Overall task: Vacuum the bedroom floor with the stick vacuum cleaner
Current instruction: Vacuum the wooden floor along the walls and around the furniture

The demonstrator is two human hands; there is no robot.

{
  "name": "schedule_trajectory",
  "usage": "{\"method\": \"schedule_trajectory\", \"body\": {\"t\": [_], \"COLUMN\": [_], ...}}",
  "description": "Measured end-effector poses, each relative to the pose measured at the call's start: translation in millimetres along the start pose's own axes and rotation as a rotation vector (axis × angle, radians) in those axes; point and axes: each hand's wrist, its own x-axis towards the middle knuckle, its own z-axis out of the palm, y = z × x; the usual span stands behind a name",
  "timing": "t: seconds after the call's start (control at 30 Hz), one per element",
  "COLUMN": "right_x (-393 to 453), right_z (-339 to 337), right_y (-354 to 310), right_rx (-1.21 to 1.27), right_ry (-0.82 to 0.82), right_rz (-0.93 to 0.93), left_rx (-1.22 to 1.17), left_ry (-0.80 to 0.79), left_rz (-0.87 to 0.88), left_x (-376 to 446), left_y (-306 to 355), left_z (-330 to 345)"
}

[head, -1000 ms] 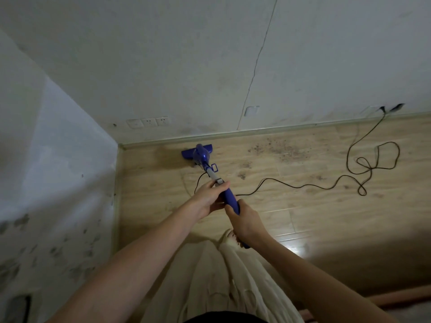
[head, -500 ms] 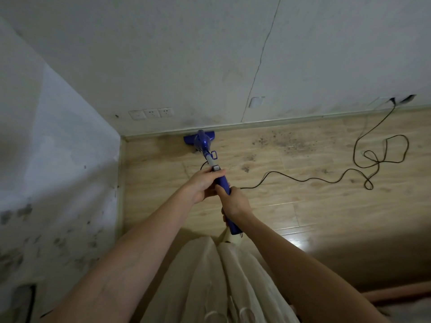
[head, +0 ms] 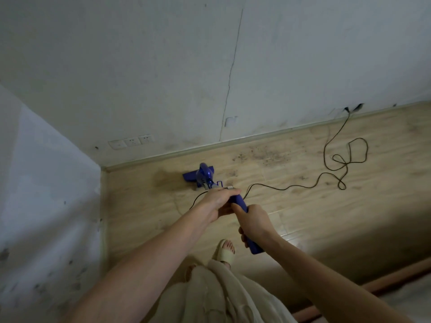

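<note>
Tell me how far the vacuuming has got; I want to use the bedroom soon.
Nothing looks clearly done. Both the left hand and right hand grip the vacuum, whose head sits near the corner. The dirt patch by the wall remains.

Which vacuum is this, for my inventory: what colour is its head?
Blue-purple; the vacuum head shows in the head view, the only one.

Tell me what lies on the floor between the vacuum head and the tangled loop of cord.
In the head view, between the vacuum head and the cord loop lie bare boards, a patch of dark dirt specks near the baseboard, and the cord's run.
</note>
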Motion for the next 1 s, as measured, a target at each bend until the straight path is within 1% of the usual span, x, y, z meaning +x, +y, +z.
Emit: {"method": "schedule_trajectory", "body": {"t": [0.17, 0.27, 0.37, 0.5, 0.77, 0.9, 1.0], "right_x": [-7, -2, 11, 41, 115, 142, 146], "right_z": [-8, -11, -13, -22, -84, -110, -118], "right_y": [9, 4, -8, -23, -54, -66, -63], "right_rx": [0.006, 0.039, 0.066, 0.014, -0.03, 0.006, 0.062], "right_ry": [0.039, 0.054, 0.05, 0.026, -0.086, -0.154, -0.215], "right_rz": [0.033, 0.041, 0.032, 0.022, -0.063, -0.07, -0.087], "left_rx": [0.064, 0.089, 0.08, 0.051, -0.037, -0.07, -0.07], "left_ry": [-0.031, -0.031, 0.003, 0.05, 0.11, 0.128, 0.12], "left_rz": [-0.021, -0.012, -0.007, 0.016, 0.013, 0.017, 0.008], "left_x": [-6, -3, 4, 24, 71, 88, 91], "left_y": [0, 8, 22, 40, 98, 116, 119], "left_z": [16, 20, 19, 22, 63, 78, 81]}}
